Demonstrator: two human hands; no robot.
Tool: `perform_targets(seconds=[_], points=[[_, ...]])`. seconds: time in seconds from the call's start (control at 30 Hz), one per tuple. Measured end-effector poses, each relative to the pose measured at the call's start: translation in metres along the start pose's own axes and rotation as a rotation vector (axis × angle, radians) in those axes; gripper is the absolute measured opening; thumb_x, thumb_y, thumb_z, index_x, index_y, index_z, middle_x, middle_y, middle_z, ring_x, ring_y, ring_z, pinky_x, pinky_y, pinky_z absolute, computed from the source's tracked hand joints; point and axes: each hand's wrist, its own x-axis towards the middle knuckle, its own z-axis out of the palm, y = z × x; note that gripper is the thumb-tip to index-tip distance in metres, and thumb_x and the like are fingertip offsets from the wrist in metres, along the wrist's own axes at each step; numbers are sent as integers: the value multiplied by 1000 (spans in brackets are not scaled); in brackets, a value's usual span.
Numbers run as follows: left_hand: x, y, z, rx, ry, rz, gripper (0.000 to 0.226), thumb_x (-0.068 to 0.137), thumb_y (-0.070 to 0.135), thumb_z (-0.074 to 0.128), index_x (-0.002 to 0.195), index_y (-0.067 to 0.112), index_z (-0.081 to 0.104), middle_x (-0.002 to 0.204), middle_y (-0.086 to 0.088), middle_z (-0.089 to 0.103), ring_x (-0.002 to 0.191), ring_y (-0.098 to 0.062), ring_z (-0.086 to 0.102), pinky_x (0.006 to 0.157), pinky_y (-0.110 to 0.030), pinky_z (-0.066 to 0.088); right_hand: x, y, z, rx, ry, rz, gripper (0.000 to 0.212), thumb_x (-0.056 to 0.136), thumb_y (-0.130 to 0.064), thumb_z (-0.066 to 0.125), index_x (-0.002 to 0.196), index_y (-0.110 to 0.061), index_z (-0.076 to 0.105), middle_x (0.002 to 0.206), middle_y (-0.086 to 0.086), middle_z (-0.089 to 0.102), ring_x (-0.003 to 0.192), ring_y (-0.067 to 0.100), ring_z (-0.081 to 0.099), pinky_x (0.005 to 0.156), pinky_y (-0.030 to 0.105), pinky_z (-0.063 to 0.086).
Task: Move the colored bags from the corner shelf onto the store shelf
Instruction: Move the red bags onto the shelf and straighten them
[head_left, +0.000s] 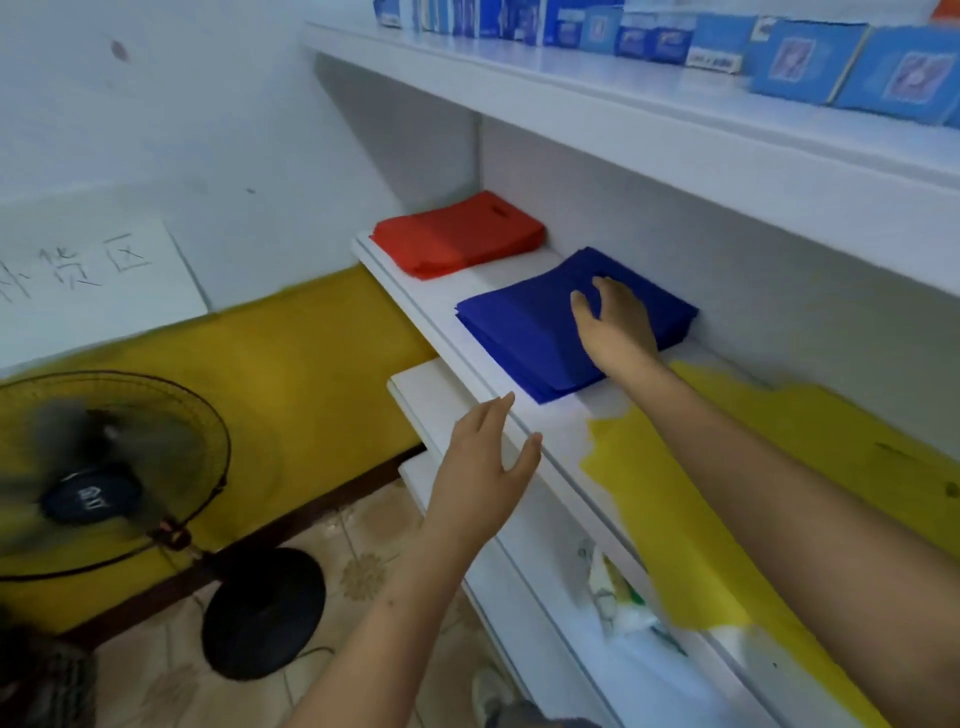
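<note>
At far left a standing fan (98, 478) blurs with motion, its cage cut by the frame edge and its round black base (262, 613) on the tiled floor. Behind it a white sheet (98, 270) with handwritten characters leans against the wall above a yellow-covered corner shelf (291, 364); the writing is partly cut off and hard to read.

The left hand (483, 467) hovers just in front of the white store shelf (467, 343) edge, fingers straight and spread, holding nothing.

On that shelf, at the back left, lies a stack of red bags (457, 234), a handle slot visible on top. Beside it, apart, sits a stack of blue bags (535, 327). The right hand (613, 322) rests flat on the blue stack, fingers relaxed and slightly bent, pressing rather than gripping. To the right, yellow bags (779, 467) spread along the shelf, partly hidden by the forearm and smeared. Blue boxes (805, 62) line the upper shelf, their tops cropped.
</note>
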Motion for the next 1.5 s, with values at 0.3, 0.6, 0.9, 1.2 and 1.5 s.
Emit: perform_targets(seconds=[0.3,0.6,0.9,1.2,1.5], points=[[131,-63,-45,43,39,-86,61,100,52,46,154,26,32,155,6,38,142,-10,31,112,-29,31,123,-48,79,84,-39,-5,60,99,-47,36,141,-5,41,140,15,48,127,31,46,98,42,44],[253,-145,-65,-1,0,-115,62,99,55,46,152,26,35,154,3,40,135,-16,44,112,-38,40,209,-61,151,19,-18,64,64,100,-51,36,148,-10,31,149,12,38,136,26,37,108,41,36],[407,-249,-111,1,-4,-16,60,98,48,53,149,18,42,146,-3,47,131,-21,49,110,-34,40,314,-74,216,-265,55,173,80,94,-58,42,152,-6,21,158,17,20,144,33,20,117,47,23],[529,-330,-102,279,-139,102,83,92,63,44,157,15,24,165,-4,19,153,-23,3,124,-41,4,328,-43,252,-380,-77,454,94,85,-76,38,156,-25,2,163,-9,-4,148,29,5,118,49,13],[522,-339,-83,345,-40,206,55,95,51,36,139,26,57,149,6,49,152,-26,12,121,-53,-8,336,-59,270,-519,81,385,46,100,-43,42,143,-27,46,155,0,35,145,30,21,116,36,22]])
